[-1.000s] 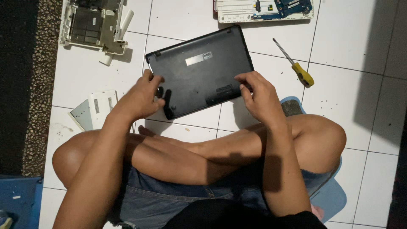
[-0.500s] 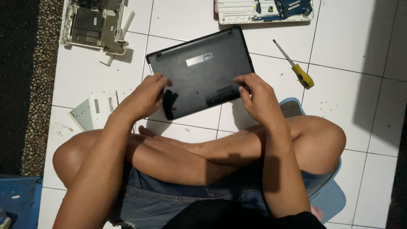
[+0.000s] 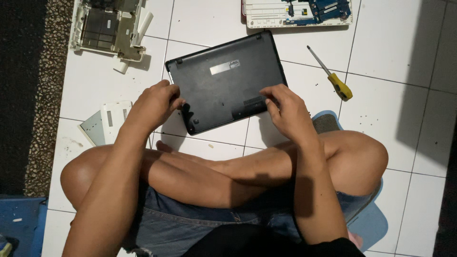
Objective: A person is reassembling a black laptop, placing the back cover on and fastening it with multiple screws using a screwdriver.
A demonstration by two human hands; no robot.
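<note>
Since the earlier frame: left hand [image 3: 151, 105] has slid a little along the laptop's near-left corner, fingers now curled at the edge; right hand [image 3: 288, 112] and laptop [image 3: 223, 81] lie much as before. Item 1, black laptop, closed, underside up, lying slightly skewed on the white tiled floor [image 3: 404, 57], just beyond the person's crossed legs; a silver label and a vent grille show on its base. Item 2, left hand, grip closed on the near-left corner of the laptop, fingertips tucked against the rim. Item 3, right hand, fingertips pressed down on the base near the near-right edge by the vent; whether the grip actually clamps the edge cannot be told. Item 4, yellow-handled screwdriver [image 3: 331, 75], lying on the floor just right of the laptop, apart from it, shaft pointing far-left. Item 5, opened white device chassis [image 3: 112, 26], far left. Item 6, white casing with blue circuit board [image 3: 297, 12], far edge, beyond the laptop. Item 7, flat white panels [image 3: 105, 124], left of the left forearm. Item 8, blue mat [image 3: 371, 223] under the seated person, near right.
</note>
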